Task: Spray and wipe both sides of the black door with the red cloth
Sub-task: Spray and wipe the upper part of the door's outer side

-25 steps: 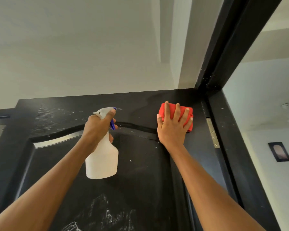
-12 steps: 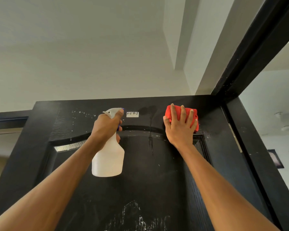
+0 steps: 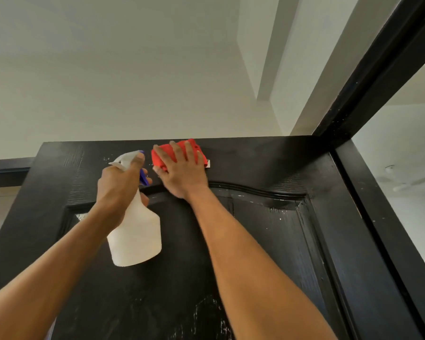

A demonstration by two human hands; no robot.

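- black door [image 3: 268,253] filled the lower frame, seen from below near its top edge, hinged side meeting the black door frame [image 3: 378,77] at the upper right; pale ceiling above.
- raised curved moulding [image 3: 255,191] ran across the door under its top rail, with white flecks and wet streaks scattered over the panel beneath.
- white spray bottle [image 3: 135,231] hung upright in front of the door, left of centre, nozzle up beside the cloth.
- left hand [image 3: 119,185] wrapped closed around the bottle's neck, one finger laid over the white spray head, others curled by the blue trigger [image 3: 144,177].
- right hand [image 3: 182,171] pressed flat against the door's top rail, fingers spread over the cloth, palm reaching down to the moulding.
- red cloth [image 3: 162,157] folded and pinned between that hand and the door, just under the top edge, close beside the bottle's nozzle.
- small white label [image 3: 208,163] peeked out at the cloth's right edge, mostly covered; text not readable.
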